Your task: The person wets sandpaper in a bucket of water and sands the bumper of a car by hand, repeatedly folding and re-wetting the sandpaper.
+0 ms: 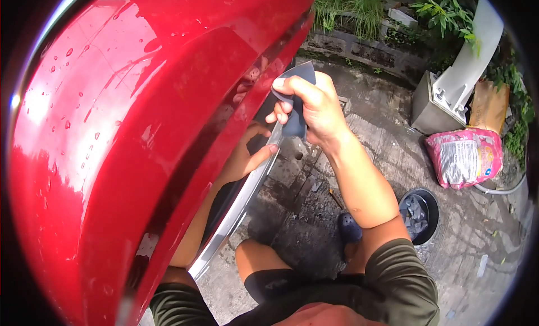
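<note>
A dark grey sheet of sandpaper is folded in my right hand, pinched between thumb and fingers. Its lower part hangs beside the upper end of a long silver-grey trim strip. My left hand grips that strip near the same end, thumb on its face; the other fingers are partly hidden. The strip slants down toward my lap, close along the edge of a glossy red car body panel dotted with water drops. Whether the sandpaper touches the strip I cannot tell.
A black bucket with grey scraps stands at my right. Beyond it are a pink printed bag, a cardboard piece and a white post bolted to a concrete block. A dark clog rests on the rough concrete.
</note>
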`<state>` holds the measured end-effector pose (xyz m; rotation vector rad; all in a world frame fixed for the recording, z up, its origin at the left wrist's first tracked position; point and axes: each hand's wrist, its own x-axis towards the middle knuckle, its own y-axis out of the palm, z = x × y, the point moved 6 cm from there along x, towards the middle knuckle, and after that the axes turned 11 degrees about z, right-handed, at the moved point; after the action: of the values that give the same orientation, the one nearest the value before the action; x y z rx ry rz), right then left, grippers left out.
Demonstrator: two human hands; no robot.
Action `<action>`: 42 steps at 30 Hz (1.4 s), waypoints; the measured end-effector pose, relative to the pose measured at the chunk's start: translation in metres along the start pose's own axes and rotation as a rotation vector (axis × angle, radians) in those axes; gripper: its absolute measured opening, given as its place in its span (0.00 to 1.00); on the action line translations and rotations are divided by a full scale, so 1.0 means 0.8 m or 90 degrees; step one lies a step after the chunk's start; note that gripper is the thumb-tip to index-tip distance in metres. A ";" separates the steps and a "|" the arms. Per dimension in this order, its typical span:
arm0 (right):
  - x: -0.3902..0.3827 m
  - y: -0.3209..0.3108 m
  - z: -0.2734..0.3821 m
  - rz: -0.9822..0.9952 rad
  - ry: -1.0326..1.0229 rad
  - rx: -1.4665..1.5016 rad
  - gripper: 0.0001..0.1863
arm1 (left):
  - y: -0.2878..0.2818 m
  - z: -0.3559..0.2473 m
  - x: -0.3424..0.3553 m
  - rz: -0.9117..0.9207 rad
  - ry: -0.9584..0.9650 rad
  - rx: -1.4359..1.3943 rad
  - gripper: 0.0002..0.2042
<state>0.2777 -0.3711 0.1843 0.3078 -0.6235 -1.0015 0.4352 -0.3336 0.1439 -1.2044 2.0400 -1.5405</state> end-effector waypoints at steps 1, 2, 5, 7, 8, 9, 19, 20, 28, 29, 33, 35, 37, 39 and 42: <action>0.006 -0.011 0.007 -0.035 -0.013 0.000 0.09 | -0.001 -0.001 0.001 0.008 -0.008 -0.019 0.14; 0.018 -0.029 0.016 -0.066 -0.028 -0.003 0.09 | 0.001 0.001 0.006 0.011 -0.016 -0.037 0.14; 0.017 -0.028 0.007 -0.045 -0.018 0.027 0.09 | 0.004 0.002 0.003 -0.006 0.001 -0.025 0.14; -0.002 -0.004 -0.004 -0.006 0.016 0.011 0.08 | 0.003 0.001 0.002 -0.020 0.014 -0.018 0.14; -0.006 0.001 -0.003 0.003 0.007 0.019 0.08 | 0.002 -0.001 0.001 -0.032 0.028 -0.014 0.14; 0.004 -0.010 0.000 -0.011 -0.005 0.033 0.08 | 0.003 0.000 0.003 -0.032 0.028 -0.014 0.14; 0.023 -0.037 0.015 -0.083 -0.026 0.013 0.09 | 0.002 -0.002 0.006 -0.017 0.023 -0.028 0.14; 0.026 -0.041 0.020 -0.086 -0.040 0.015 0.09 | 0.001 -0.002 0.009 -0.022 0.031 -0.043 0.14; 0.021 -0.033 0.017 -0.114 -0.050 0.043 0.07 | 0.001 0.000 0.008 -0.003 0.009 -0.028 0.15; 0.021 -0.031 0.015 -0.095 -0.048 0.040 0.08 | 0.002 -0.001 0.008 -0.011 0.016 -0.023 0.15; -0.006 0.010 -0.002 -0.021 0.004 -0.003 0.09 | -0.010 -0.017 0.002 -0.043 0.059 -0.003 0.15; -0.002 -0.001 0.006 -0.056 -0.023 0.018 0.09 | -0.003 -0.012 0.005 -0.021 0.028 -0.012 0.15; 0.017 -0.022 0.016 -0.095 -0.038 0.062 0.10 | 0.004 -0.004 0.007 -0.003 -0.005 -0.016 0.16; 0.006 -0.012 0.002 -0.062 -0.034 0.064 0.09 | 0.004 -0.004 0.006 -0.021 0.025 -0.020 0.16; -0.007 0.010 -0.007 -0.035 -0.016 0.042 0.09 | -0.003 -0.011 0.002 -0.014 -0.002 -0.024 0.15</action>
<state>0.2847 -0.3619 0.1819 0.3728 -0.6743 -1.0393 0.4293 -0.3296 0.1494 -1.2454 2.0688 -1.5161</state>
